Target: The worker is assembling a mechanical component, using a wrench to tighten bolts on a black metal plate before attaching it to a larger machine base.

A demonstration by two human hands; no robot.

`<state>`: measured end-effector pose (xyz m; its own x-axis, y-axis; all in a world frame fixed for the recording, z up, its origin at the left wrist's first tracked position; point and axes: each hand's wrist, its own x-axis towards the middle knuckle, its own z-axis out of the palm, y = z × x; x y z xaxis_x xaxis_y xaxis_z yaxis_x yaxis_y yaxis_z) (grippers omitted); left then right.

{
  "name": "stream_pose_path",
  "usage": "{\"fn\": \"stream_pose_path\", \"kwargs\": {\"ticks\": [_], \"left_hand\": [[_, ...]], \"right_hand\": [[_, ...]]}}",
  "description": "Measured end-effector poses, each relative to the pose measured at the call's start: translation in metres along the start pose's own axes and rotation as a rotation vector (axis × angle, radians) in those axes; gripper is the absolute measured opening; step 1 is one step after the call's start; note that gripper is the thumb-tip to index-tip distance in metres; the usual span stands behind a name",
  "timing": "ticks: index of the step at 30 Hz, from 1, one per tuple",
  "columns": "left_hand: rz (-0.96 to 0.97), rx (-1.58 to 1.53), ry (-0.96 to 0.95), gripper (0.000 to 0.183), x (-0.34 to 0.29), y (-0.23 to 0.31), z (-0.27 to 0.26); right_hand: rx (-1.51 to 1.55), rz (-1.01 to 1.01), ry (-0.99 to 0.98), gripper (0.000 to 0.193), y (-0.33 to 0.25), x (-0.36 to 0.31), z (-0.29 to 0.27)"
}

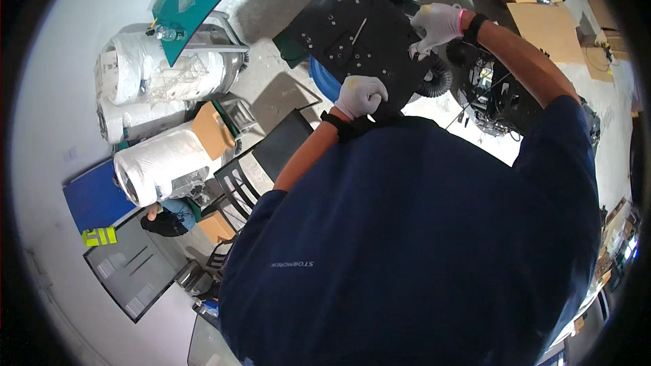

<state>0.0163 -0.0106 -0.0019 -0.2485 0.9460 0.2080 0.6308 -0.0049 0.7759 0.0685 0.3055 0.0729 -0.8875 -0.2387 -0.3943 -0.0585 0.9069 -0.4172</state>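
A flat black board [332,20] lies in front of me, dotted with several small round pale pieces or holes; I cannot tell which. A thin silver rod [359,31] rests across its middle. My left hand [361,97], in a white glove, is closed at the board's near edge, fingers curled under. What it holds, if anything, is hidden. At the board's right edge, my right hand [437,26] is also gloved in white. Its thumb and fingers are spread apart, their tips reaching down to the edge. Dark wristbands circle both wrists.
Beneath the board shows a blue round tub [323,80]. A black ridged wheel or brush [436,80] and wired machinery [491,91] stand to the right. Black chairs [285,142] and wrapped white cylinders [166,71] are at left, cardboard boxes [546,30] at far right.
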Motion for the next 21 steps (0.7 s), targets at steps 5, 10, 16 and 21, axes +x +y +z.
{"fn": "stream_pose_path", "kwargs": {"ticks": [5, 10, 16, 21], "left_hand": [[0.001, 0.007, -0.001, 0.017, 0.001, -0.001, 0.002], [-0.006, -0.031, 0.042, 0.016, 0.0, -0.003, 0.005], [0.033, -0.027, 0.019, 0.015, 0.003, -0.004, 0.005], [0.076, -0.026, -0.045, 0.015, 0.005, -0.004, 0.0]], "right_hand": [[-0.147, -0.045, 0.079, 0.06, 0.01, -0.004, 0.011], [-0.098, 0.16, 0.263, 0.058, 0.055, -0.013, 0.014], [0.468, 0.573, 0.685, 0.056, 0.008, -0.081, 0.021], [0.913, 0.86, 0.778, 0.041, -0.051, -0.087, 0.121]]}}
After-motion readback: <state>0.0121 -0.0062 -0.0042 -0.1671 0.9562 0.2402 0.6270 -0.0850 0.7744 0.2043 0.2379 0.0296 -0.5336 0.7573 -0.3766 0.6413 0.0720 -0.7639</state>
